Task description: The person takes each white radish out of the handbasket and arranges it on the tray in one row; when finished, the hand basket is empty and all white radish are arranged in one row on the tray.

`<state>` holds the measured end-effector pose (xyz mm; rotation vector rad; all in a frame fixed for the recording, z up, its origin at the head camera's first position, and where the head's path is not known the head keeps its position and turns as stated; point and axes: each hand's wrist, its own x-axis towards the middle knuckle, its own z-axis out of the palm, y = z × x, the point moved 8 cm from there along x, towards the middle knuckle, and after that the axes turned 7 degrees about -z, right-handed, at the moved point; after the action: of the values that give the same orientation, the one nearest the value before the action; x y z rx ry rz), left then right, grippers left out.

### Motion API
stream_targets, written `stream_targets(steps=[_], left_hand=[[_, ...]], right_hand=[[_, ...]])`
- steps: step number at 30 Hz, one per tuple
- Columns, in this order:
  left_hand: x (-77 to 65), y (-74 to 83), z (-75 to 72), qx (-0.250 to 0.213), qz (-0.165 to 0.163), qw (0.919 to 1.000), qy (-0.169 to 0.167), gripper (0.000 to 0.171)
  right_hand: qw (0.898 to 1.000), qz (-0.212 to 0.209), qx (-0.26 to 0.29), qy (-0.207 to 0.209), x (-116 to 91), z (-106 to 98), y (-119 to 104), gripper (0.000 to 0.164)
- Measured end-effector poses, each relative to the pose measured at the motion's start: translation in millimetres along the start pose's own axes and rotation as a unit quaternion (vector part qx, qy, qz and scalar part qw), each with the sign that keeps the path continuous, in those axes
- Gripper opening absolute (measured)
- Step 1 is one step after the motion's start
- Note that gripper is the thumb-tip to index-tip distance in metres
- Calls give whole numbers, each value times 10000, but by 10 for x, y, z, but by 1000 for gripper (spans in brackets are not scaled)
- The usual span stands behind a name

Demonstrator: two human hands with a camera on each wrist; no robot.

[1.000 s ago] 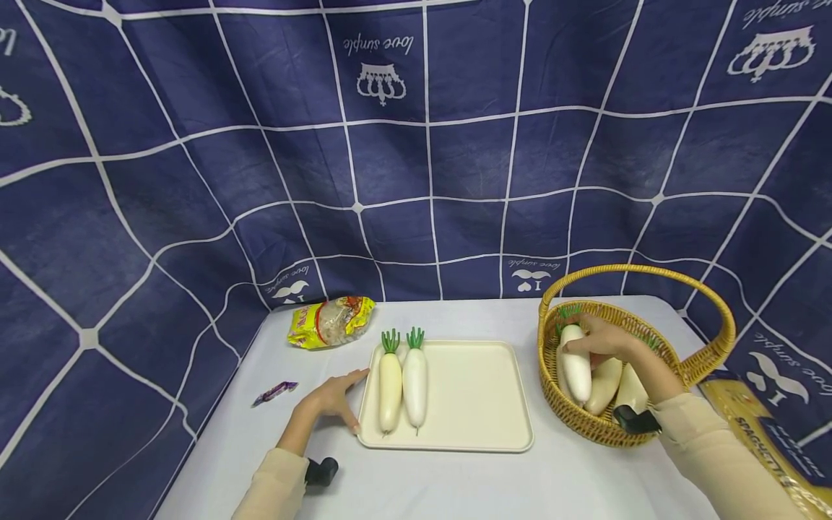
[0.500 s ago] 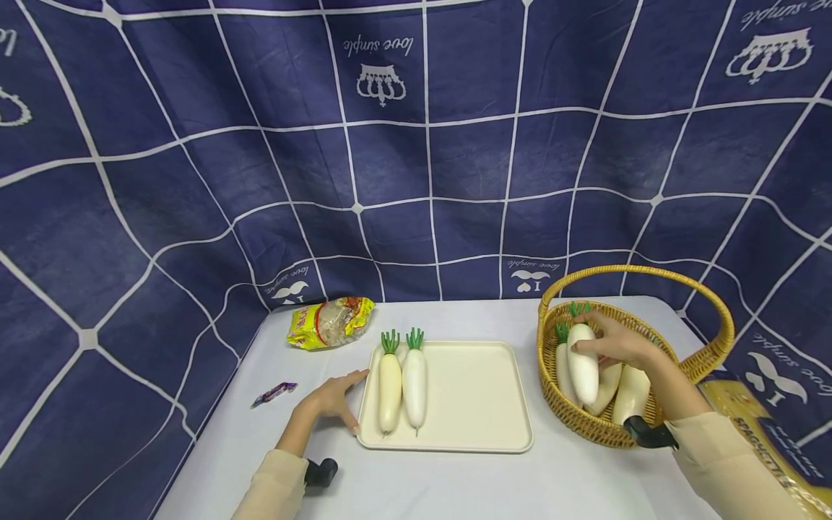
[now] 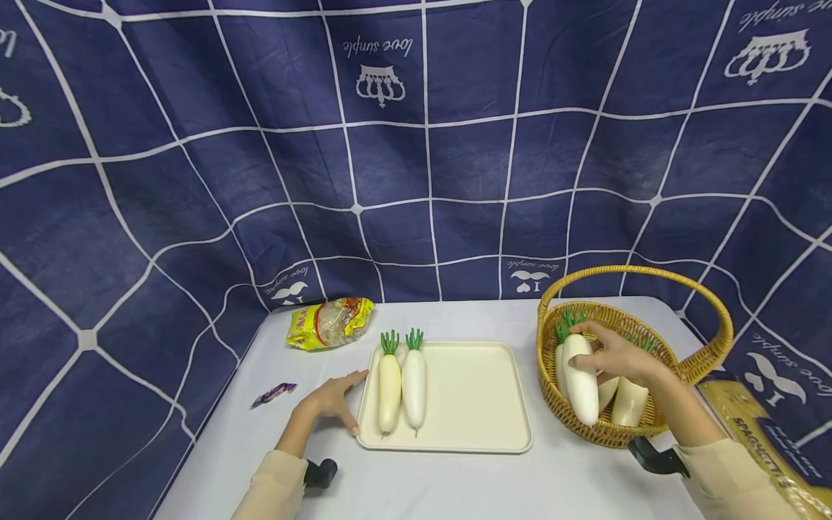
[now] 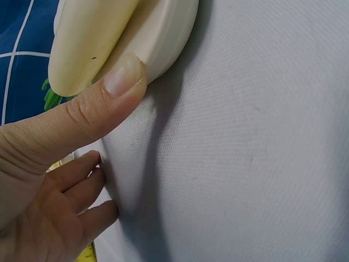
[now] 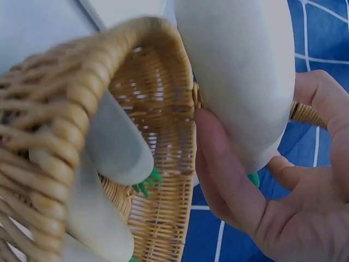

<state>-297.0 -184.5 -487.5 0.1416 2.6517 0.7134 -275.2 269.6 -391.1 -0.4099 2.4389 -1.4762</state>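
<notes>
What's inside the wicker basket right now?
At least three pale radishes lie inside the wicker basket. The right hand holds another radish over it; together they cover part of the interior, so the exact count can't be seen.

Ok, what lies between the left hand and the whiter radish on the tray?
From the left hand, the tray's left rim comes first, then the yellowish radish; the head view shows this.
</notes>
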Motion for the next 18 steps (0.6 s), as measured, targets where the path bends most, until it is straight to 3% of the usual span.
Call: stream_targets(steps=[6, 18], left_hand=[[-2, -12, 9, -34, 17, 10000, -1, 109], [6, -13, 11, 16, -41, 10000, -21, 109]], right_hand=[[9999, 47, -117, -29, -78, 90, -28, 70], [9985, -346, -408, -122, -244, 233, -122, 64]])
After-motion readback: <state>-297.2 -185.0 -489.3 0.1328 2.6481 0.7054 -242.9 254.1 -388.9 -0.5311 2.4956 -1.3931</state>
